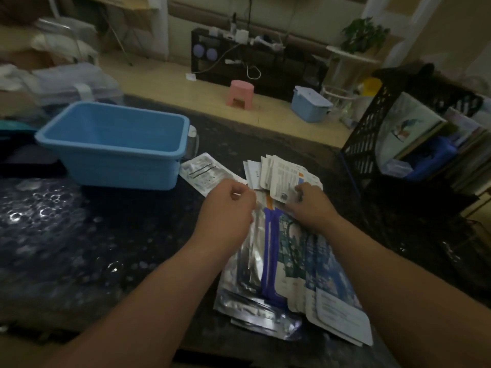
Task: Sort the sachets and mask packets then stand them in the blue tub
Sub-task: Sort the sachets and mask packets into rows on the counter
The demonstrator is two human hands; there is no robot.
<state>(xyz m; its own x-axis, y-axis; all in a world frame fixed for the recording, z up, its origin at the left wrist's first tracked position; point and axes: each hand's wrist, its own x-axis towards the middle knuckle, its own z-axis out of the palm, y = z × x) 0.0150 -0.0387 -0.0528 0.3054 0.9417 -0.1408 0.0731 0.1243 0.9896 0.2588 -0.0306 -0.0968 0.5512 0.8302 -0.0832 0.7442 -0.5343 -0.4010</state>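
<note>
1. Dark glossy table: fills the lower and middle frame. All task items lie on it.
2. Blue tub: stands upright at left of centre, opening upward, long axis running left to right.
3. Black lattice crate: stands at the right edge of the frame, well apart from the tub.
4. Mask packets: overlapped flat stack at lower centre. Long axes run from the bottom edge up toward centre frame. Silver foil packets lie at the left of the stack, blue printed ones at the right.
5. Sachets: fanned bundle at centre frame, just above the top ends of the mask packets. Long axes point up-frame. The bundle sits right of the tub, not touching it.
6. Right hand: forearm enters from lower right; fingers curled round the lower end of the sachets, gripping them.
7. Left hand: forearm enters from lower left; fingers and thumb curled at the upper left edge of the mask packets. Whether they pinch a packet cannot be told.
8. Single white packet: lies flat just beside the tub's right wall, long axis diagonal, upper left to lower right.
</note>
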